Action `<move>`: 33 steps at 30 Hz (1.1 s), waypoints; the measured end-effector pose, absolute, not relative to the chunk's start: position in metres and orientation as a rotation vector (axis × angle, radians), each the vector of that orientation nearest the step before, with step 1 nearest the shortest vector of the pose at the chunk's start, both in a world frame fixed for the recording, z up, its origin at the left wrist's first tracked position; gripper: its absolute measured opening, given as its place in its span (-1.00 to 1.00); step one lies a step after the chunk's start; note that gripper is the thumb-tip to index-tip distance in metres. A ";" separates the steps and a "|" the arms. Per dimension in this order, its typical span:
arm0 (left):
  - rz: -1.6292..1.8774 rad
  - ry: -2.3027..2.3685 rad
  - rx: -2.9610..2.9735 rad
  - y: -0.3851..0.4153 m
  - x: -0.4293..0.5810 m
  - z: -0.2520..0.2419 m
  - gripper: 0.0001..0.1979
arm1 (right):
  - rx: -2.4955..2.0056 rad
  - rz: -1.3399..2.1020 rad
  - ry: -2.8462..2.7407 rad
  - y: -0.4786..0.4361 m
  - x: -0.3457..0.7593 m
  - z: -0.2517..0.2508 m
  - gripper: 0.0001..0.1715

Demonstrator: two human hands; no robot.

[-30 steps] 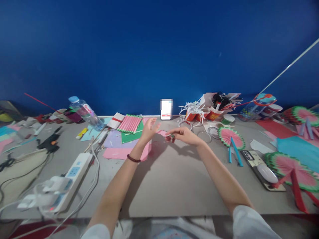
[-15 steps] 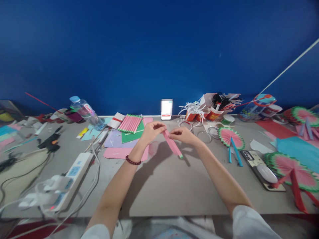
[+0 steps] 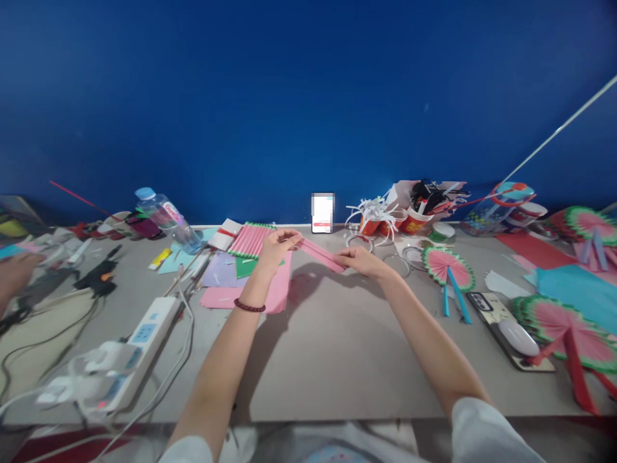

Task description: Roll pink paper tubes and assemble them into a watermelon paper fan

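Observation:
A folded strip of pink paper (image 3: 318,253) is stretched between my hands above the middle of the table. My left hand (image 3: 280,247) pinches its far left end, and my right hand (image 3: 360,261) pinches the lower right end. Behind my left hand lies a pleated pink paper (image 3: 247,240) with green edges. It rests on stacked sheets, among them a green sheet (image 3: 244,267), a purple sheet (image 3: 219,270) and a pink sheet (image 3: 274,297).
A power strip (image 3: 144,341) with cables and a plastic bottle (image 3: 171,222) are on the left. At the far left another person's hand (image 3: 19,273) reaches in. A phone (image 3: 322,213) leans on the blue wall. Paper fans (image 3: 448,267) and a mouse (image 3: 518,337) lie right.
My hands have moved apart, the left one leftward. The pink strip has turned from hanging steeply to lying flatter between both hands. Another person's hand has appeared at the far left.

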State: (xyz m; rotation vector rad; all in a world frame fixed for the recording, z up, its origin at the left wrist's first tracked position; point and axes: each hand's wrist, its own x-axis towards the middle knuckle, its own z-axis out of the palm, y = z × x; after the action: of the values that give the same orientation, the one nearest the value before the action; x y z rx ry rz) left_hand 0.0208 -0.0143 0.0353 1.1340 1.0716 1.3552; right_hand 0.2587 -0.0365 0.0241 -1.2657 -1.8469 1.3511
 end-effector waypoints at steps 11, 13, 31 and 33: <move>1.243 1.044 1.124 -0.015 0.019 0.034 -0.67 | -1.387 1.270 -1.712 -0.035 0.258 0.022 -0.64; 1.220 1.043 1.157 -0.017 0.018 0.035 -0.67 | -1.394 1.230 -1.737 -0.035 0.259 0.022 -0.65; 1.154 1.103 1.302 -0.009 0.016 0.025 -0.57 | -1.298 1.542 -1.800 -0.028 0.270 0.015 -0.65; 1.142 1.117 1.314 -0.009 0.016 0.023 -0.56 | -1.336 1.525 -1.819 -0.029 0.271 0.016 -0.69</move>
State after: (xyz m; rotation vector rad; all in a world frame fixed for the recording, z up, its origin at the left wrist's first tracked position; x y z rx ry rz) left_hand 0.0157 -0.0086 0.0232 1.3140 1.1167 1.1419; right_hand 0.2705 -0.0290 0.0158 -1.3356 -1.8190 1.5254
